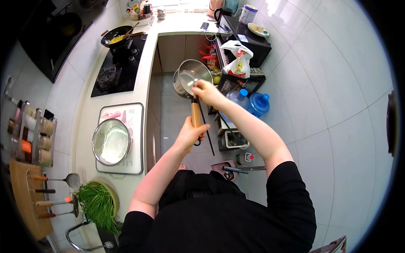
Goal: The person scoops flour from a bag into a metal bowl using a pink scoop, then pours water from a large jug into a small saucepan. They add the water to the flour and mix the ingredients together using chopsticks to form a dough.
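My left hand [191, 134] grips the wooden handle of a metal saucepan [193, 77], held over the floor in front of me. Over the near rim of the pan is my right hand [204, 91], its fingers closed on dark chopsticks [207, 132] that slant back towards me. The inside of the pan looks pale and shiny; what is in it I cannot tell. To the left, a metal bowl [95, 139] of white powder, perhaps flour, rests on a white board [136, 139] on the counter.
A wok [109, 33] with yellow food and a wooden spatula stands on the black gas hob [126, 79]. A green basket [114, 197] of leafy greens is at the near left. On the right are a plastic bag [239, 64], blue water jugs [259, 103] and a bin [225, 144].
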The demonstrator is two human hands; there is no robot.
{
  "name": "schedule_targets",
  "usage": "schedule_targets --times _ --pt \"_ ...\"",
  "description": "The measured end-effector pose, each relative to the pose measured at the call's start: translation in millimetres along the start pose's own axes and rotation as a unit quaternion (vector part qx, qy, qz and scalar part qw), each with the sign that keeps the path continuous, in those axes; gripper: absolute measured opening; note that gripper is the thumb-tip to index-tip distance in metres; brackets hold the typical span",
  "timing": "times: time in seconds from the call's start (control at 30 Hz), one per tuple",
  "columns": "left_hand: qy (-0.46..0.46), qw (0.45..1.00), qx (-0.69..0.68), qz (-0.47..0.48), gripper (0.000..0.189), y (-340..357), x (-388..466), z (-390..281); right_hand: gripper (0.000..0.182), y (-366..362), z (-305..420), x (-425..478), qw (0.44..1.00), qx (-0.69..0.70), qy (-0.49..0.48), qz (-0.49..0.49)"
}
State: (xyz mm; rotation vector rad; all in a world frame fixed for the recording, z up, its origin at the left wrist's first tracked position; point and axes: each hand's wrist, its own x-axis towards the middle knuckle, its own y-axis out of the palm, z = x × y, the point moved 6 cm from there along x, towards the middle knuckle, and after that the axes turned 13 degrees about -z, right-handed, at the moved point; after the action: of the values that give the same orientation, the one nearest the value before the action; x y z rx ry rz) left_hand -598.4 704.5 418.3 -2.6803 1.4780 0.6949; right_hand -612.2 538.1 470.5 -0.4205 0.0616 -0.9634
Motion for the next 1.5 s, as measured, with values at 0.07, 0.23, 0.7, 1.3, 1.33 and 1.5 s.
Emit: schedule_targets --times 0.07,0.23,0.7,1.3,1.33,1.5 --pt "-0.029 0.999 -0.008 0.016 0.041 -9.5 22.6 -2.9 0.019 -29.3 16.1 18.8 0.992 0.024 -0.047 -0.114" --pt "-0.152 0.977 -0.126 0.077 0.022 -27.6 64.1 0.2 0.026 -128.7 111.8 -1.0 0.878 0.010 -0.236 -0.416" --pt "-0.348 0.853 -0.343 0.182 0.011 11.0 93.9 -37.2 0.029 35.7 12.6 -99.0 0.887 0.013 -0.412 -0.207" --pt "-0.180 0.964 0.172 0.099 0.028 10.3 246.6 9.5 0.080 -211.5 -348.8 106.3 0.789 -0.515 0.306 -0.136" --pt "-0.187 0.960 0.183 0.099 0.028 14.8 252.2 12.8 0.082 -213.7 -363.4 114.3 0.784 -0.518 0.323 -0.115" --pt "-0.218 0.950 0.205 0.088 0.029 42.3 277.9 28.8 0.074 -211.1 -410.8 136.9 0.769 -0.556 0.311 -0.047"
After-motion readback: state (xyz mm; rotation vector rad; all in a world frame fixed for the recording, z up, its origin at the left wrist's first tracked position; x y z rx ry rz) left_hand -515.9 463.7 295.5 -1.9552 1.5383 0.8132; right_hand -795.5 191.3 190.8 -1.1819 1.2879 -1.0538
